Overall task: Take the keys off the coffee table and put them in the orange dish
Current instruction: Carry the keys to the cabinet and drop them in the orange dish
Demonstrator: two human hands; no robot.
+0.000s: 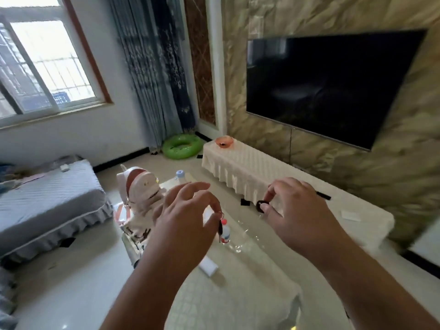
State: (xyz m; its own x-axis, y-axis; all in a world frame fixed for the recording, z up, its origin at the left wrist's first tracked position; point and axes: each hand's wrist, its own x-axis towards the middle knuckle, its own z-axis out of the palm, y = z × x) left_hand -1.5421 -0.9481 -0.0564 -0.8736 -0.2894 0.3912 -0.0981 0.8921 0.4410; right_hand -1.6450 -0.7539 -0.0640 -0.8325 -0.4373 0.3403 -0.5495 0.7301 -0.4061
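My left hand (pixel 183 210) pinches a metal key ring, and a dark key (pixel 220 228) hangs from it above the coffee table (pixel 238 277). A second black-headed key (pixel 260 206) is pinched between the thumb and fingers of my right hand (pixel 295 215). Both hands are raised over the table, about a hand's width apart. The orange dish (pixel 224 141) stands far ahead, on the left end of the cloth-covered TV cabinet (pixel 257 167), with something dark inside it.
On the table are a small red-capped bottle (pixel 225 232), a white block (pixel 208 267), a white and pink backpack (pixel 142 191) and a blue-capped bottle (pixel 181 175). A grey sofa (pixel 45 201) is on the left, a green swim ring (pixel 182 146) on the floor, a TV (pixel 333 86) on the wall.
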